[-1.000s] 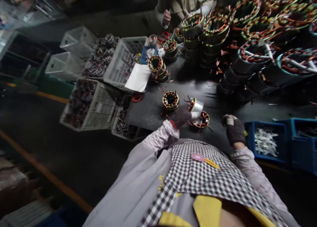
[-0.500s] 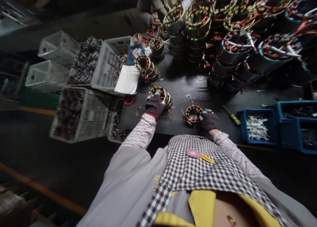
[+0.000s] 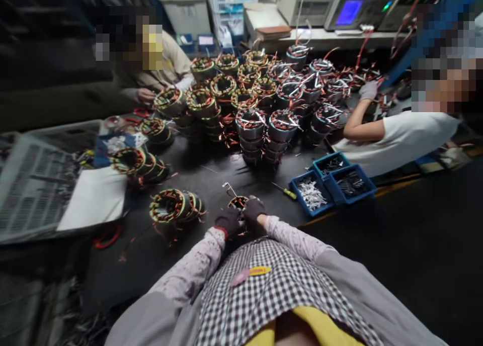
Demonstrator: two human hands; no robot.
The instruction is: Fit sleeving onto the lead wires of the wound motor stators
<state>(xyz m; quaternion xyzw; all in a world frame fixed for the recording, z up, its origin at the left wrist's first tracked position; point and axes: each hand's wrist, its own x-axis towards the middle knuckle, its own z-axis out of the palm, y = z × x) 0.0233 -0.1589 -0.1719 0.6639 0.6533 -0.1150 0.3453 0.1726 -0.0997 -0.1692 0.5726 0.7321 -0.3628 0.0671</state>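
A small motor stator [image 3: 237, 201], a ring wound with copper wire, lies at the table's near edge in front of my apron. My left hand [image 3: 229, 220], in a dark glove with bare fingertips, is closed at its near left side. Gloved too, my right hand [image 3: 253, 208] grips its right side. Both hands partly cover the ring, and the exact finger contact is hard to see. A pale wire lead [image 3: 229, 187] sticks up beyond it. To the left, a row of stators [image 3: 169, 205] lies tipped on its side.
Stacked stators [image 3: 251, 127] fill the table's far half. At right are a screwdriver [image 3: 289, 192], a blue bin of white pieces [image 3: 326, 207] and a bin of dark pieces [image 3: 362, 190]. Paper [image 3: 94, 197] and a crate [image 3: 28, 170] are left. Two co-workers sit beyond.
My left hand has left the row of stators and come right to the single stator beside my right hand. The view has swung up and to the right.
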